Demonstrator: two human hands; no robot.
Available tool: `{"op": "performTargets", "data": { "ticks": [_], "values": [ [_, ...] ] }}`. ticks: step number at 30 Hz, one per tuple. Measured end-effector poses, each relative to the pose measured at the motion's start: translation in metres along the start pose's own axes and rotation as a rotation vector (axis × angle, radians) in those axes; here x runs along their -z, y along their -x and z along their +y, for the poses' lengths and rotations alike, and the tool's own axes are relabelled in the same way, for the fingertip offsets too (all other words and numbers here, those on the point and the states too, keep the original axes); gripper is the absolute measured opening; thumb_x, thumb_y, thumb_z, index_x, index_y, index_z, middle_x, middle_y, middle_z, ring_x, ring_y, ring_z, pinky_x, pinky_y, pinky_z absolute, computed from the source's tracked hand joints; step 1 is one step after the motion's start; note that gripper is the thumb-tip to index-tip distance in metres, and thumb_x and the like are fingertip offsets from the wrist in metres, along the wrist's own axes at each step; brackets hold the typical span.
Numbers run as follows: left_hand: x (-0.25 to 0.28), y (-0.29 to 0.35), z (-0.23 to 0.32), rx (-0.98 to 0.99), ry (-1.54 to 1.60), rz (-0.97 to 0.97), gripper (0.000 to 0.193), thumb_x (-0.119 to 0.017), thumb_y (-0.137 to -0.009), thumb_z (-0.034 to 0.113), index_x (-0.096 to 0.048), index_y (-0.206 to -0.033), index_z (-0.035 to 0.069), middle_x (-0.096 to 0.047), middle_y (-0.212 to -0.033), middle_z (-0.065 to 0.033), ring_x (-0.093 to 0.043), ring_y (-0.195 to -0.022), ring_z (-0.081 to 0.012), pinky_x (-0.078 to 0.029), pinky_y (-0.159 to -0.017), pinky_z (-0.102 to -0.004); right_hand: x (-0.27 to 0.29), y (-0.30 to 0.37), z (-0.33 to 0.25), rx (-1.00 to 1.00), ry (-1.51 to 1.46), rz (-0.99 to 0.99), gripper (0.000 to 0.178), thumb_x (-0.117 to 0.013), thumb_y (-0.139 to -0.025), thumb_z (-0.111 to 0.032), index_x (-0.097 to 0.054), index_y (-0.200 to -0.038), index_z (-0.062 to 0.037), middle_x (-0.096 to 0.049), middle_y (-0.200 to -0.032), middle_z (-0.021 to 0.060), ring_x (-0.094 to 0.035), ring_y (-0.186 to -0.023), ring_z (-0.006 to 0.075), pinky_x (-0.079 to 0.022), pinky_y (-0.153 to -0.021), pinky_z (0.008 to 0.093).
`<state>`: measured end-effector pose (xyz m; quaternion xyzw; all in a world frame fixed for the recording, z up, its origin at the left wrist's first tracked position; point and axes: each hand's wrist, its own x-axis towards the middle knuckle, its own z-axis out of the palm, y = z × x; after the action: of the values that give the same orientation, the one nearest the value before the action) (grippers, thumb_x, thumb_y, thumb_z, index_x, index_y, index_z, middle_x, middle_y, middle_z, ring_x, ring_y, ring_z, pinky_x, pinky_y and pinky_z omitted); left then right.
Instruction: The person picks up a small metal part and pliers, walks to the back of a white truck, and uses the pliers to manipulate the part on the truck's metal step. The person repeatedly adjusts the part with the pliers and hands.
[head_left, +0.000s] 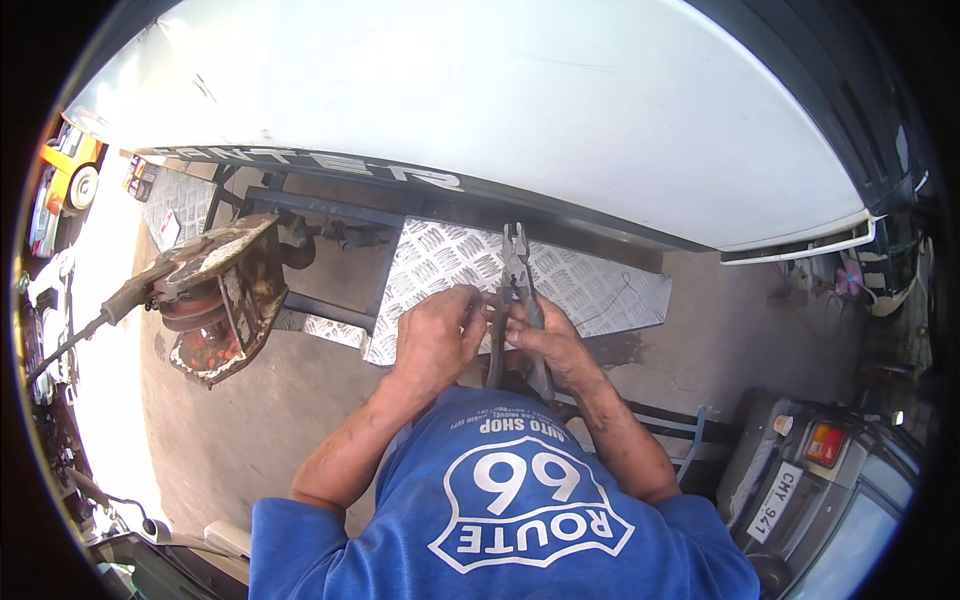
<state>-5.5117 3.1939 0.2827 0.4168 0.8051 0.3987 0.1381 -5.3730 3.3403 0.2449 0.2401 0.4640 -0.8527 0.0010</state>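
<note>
A pair of pliers [516,275] with dark handles points away from me, its jaws parted a little at the tip. My right hand [552,342] is wrapped round the pliers near the handles, which are spread apart. Close against their left side, my left hand [437,335] has its fingers curled and pinched; whatever lies between the fingertips is hidden or too small to name. Both hands are over a silver diamond-plate step [425,262], in front of a white vehicle's body panel [480,90].
Left of my hands, a rusty winch-like assembly [222,300] with a cable is mounted on a dark metal frame [330,312]. A parked vehicle with a red and orange tail light [826,442] stands at lower right. An orange vehicle [75,165] is at far left.
</note>
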Motion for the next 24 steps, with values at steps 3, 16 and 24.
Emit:
{"op": "performTargets", "data": {
  "ticks": [3, 16, 24],
  "values": [
    [-0.002, 0.0, -0.003, 0.004, 0.023, 0.034, 0.011, -0.071, -0.089, 0.007, -0.069, -0.097, -0.001, -0.071, -0.085, -0.0197, -0.072, -0.076, -0.0362, -0.056, -0.068, -0.0428, -0.006, -0.001, -0.004, 0.007, 0.013, -0.012, 0.065, -0.066, -0.088, -0.01, -0.041, -0.147, -0.0004, -0.062, -0.129, 0.0106, -0.061, -0.117, 0.0176, -0.051, -0.098, 0.0344],
    [-0.007, 0.009, -0.019, 0.122, 0.076, 0.079, 0.01, -0.069, -0.091, 0.008, -0.068, -0.097, -0.001, -0.072, -0.086, -0.019, -0.072, -0.077, -0.036, -0.055, -0.07, -0.0409, -0.011, 0.005, -0.002, -0.002, 0.003, 0.05, 0.079, -0.054, -0.083, 0.001, -0.018, -0.153, -0.0067, -0.05, -0.149, 0.0219, -0.058, -0.134, 0.0324, -0.057, -0.097, 0.0428],
    [-0.011, 0.012, -0.011, 0.086, 0.086, 0.021, 0.01, -0.07, -0.091, 0.007, -0.069, -0.097, -0.001, -0.072, -0.085, -0.0198, -0.072, -0.076, -0.0359, -0.056, -0.069, -0.0413, -0.005, 0.015, -0.008, -0.023, -0.085, -0.027, 0.106, -0.058, -0.082, 0.0, 0.005, -0.166, -0.0154, -0.04, -0.158, 0.0212, -0.049, -0.142, 0.0345, -0.057, -0.099, 0.0419]
  ]
}}
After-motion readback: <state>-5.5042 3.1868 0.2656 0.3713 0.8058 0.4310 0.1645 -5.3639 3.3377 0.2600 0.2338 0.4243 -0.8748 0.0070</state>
